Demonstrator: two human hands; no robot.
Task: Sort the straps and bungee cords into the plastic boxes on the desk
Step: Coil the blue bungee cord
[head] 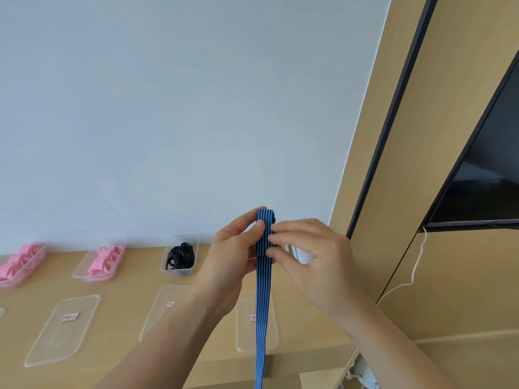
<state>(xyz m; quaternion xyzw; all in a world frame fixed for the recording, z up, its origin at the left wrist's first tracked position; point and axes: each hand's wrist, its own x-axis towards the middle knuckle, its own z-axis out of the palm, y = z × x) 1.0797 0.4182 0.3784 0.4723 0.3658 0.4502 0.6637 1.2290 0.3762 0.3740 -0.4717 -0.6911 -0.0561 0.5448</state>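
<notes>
blue strap [263, 304]: ribbed woven cloth, matt. counter [126, 287]: smooth light wood-look, matt. boxes [165, 266] and lids [63, 341]: clear glossy plastic, paper labels [70, 316]. pink straps [102, 262]: soft cloth. screen [491, 169]: glossy black.

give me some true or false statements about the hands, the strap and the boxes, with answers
1. The left hand and the right hand both hold the strap. True.
2. The strap lies coiled on the desk. False: it is held up above the desk, and its free end hangs down below the hands.
3. The black cords share a box with the pink straps. False: the cords are in a box of their own.
4. The lids lie flat on the desk, not on the boxes. True.
</notes>
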